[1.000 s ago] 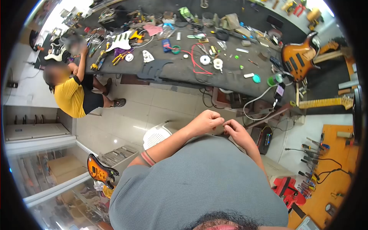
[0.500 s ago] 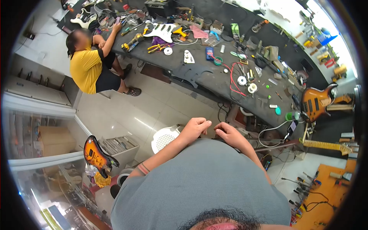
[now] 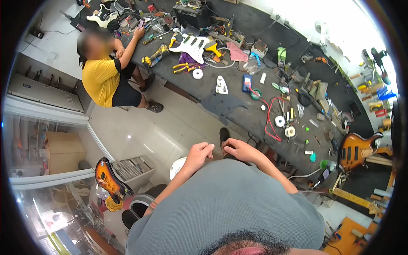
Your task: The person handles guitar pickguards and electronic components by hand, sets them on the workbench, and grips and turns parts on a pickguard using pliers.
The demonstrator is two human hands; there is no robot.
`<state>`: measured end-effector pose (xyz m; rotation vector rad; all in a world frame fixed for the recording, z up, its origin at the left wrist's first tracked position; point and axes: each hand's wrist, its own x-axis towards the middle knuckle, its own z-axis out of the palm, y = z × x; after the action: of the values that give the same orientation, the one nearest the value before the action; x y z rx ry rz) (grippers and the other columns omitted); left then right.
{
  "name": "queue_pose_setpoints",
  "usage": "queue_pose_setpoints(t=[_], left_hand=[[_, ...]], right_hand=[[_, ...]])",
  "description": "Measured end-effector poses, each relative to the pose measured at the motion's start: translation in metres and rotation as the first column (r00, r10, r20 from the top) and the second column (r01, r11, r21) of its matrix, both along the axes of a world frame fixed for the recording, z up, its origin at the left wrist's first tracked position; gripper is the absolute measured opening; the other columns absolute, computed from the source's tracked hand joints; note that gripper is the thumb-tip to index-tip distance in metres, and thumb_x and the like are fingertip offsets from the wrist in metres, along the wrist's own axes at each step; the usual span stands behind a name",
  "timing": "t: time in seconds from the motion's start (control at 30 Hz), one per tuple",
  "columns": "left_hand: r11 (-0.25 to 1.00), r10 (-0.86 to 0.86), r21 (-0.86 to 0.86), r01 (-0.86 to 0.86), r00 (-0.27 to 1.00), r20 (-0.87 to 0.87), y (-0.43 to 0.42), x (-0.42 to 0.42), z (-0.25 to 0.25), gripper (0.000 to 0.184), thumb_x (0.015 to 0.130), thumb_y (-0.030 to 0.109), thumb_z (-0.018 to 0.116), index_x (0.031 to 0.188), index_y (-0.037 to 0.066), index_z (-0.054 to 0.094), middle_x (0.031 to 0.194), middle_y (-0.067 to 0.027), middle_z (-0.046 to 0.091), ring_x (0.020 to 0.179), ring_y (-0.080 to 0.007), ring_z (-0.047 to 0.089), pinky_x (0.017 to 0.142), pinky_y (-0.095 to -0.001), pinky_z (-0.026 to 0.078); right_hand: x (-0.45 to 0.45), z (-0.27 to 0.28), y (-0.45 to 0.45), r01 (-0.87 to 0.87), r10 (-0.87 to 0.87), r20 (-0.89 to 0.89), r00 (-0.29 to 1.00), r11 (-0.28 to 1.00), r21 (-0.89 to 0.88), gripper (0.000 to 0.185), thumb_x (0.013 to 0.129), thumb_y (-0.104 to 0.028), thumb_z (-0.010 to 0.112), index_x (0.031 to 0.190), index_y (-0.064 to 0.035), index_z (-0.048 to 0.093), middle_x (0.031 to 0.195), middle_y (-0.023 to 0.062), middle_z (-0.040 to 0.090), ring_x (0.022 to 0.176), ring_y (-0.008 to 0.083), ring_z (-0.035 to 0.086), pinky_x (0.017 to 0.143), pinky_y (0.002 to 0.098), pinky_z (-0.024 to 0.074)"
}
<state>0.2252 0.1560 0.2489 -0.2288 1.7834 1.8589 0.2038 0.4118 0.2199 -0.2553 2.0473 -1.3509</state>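
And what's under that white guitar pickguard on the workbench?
Purple material pokes out from under the near edge of the pickguard. Whatever else lies beneath is covered and can't be seen.

A person in yellow (image 3: 101, 80) is sitting at the workbench (image 3: 250, 112). A white pickguard (image 3: 190, 47) is lying near a pink cloth (image 3: 236, 52); a red cable (image 3: 276, 138) is curling beside two spools (image 3: 279, 121) (a sunburst guitar body (image 3: 355, 149) is resting farther right).

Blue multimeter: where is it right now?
In the head view, the blue multimeter lies on the dark workbench, right of the picture's centre, between a small white plate and a white bar.
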Motion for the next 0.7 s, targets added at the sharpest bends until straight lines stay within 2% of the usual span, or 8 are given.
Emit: queue_pose_setpoints(t=[0.07,0.17,0.2,0.33,0.47,0.57,0.67,0.7], left_hand=[[0.999,0.034,-0.038,-0.034,0.999,-0.005,-0.001,-0.030,0.001,0.041,0.110,0.025,0.065,0.073,0.007,0.058,0.073,-0.0023,0.061,0.077,-0.0135,0.062,0.077,-0.0314,0.048],[0.991,0.097,-0.087,-0.098,0.995,-0.021,-0.006,-0.066,-0.008,0.041,0.110,0.030,0.065,0.077,0.006,0.061,0.071,-0.0011,0.062,0.071,-0.0086,0.056,0.068,-0.0270,0.043],[0.987,0.116,-0.103,-0.119,0.993,-0.035,-0.006,-0.077,-0.007,0.039,0.110,0.029,0.065,0.079,0.005,0.061,0.073,-0.0008,0.062,0.072,-0.0082,0.055,0.069,-0.0267,0.043],[0.979,0.150,-0.133,-0.157,0.987,-0.059,-0.016,-0.104,0.008,0.030,0.110,0.027,0.065,0.091,0.004,0.063,0.078,0.0000,0.063,0.075,-0.0073,0.055,0.070,-0.0264,0.044],[0.981,0.159,-0.115,-0.157,0.987,0.003,-0.029,-0.133,0.017,0.018,0.110,0.020,0.065,0.101,0.005,0.065,0.088,-0.0005,0.066,0.083,-0.0089,0.061,0.079,-0.0268,0.048],[0.986,0.160,-0.043,-0.161,0.986,-0.038,-0.036,-0.157,0.000,0.016,0.110,0.019,0.065,0.104,0.004,0.064,0.089,-0.0003,0.066,0.083,-0.0094,0.061,0.080,-0.0273,0.049],[0.993,0.023,-0.116,-0.030,0.998,-0.060,-0.047,-0.189,-0.002,0.016,0.109,0.018,0.065,0.105,0.003,0.064,0.089,-0.0002,0.065,0.084,-0.0097,0.062,0.079,-0.0279,0.051],[0.996,-0.010,-0.085,0.004,0.997,-0.075,-0.051,-0.200,-0.004,0.016,0.109,0.019,0.065,0.105,0.003,0.064,0.089,-0.0003,0.065,0.084,-0.0097,0.062,0.079,-0.0280,0.051]], right_hand=[[-0.041,-0.011,0.009,0.003,-0.002,-0.029,1.000,0.999,0.038,0.032,0.108,-0.029,0.063,0.120,-0.0003,0.070,0.112,0.0182,0.077,0.107,0.0321,0.073,0.094,0.0418,0.0557],[-0.097,-0.031,0.023,-0.032,0.039,-0.019,0.999,0.960,0.280,0.032,0.105,-0.029,0.063,0.118,-0.0016,0.072,0.112,0.0203,0.078,0.107,0.0372,0.074,0.094,0.0455,0.0561],[-0.110,-0.051,0.028,-0.046,0.061,-0.030,0.998,0.929,0.367,0.032,0.103,-0.031,0.063,0.117,-0.0033,0.073,0.112,0.0209,0.078,0.108,0.0408,0.073,0.094,0.0488,0.0563],[-0.151,-0.072,0.030,-0.251,0.269,0.060,0.961,0.766,0.591,0.033,0.104,-0.034,0.064,0.116,-0.0049,0.074,0.115,0.0193,0.079,0.110,0.0412,0.074,0.094,0.0494,0.0569],[-0.181,-0.064,0.008,-0.277,0.287,0.049,0.957,0.846,0.456,0.036,0.105,-0.035,0.065,0.118,-0.0031,0.073,0.113,0.0209,0.078,0.107,0.0402,0.074,0.092,0.0484,0.0570],[-0.200,-0.054,-0.013,-0.252,0.265,0.021,0.964,0.887,0.387,0.036,0.105,-0.035,0.065,0.119,-0.0032,0.073,0.113,0.0211,0.079,0.108,0.0409,0.074,0.093,0.0491,0.0569],[-0.217,-0.034,-0.034,-0.196,0.218,-0.020,0.976,0.910,0.366,0.035,0.105,-0.033,0.065,0.119,-0.0017,0.073,0.113,0.0223,0.078,0.107,0.0410,0.074,0.092,0.0484,0.0570],[-0.219,-0.035,-0.036,-0.170,0.200,-0.050,0.978,0.920,0.353,0.035,0.105,-0.033,0.066,0.118,-0.0012,0.073,0.112,0.0226,0.078,0.107,0.0411,0.074,0.092,0.0482,0.0570]])
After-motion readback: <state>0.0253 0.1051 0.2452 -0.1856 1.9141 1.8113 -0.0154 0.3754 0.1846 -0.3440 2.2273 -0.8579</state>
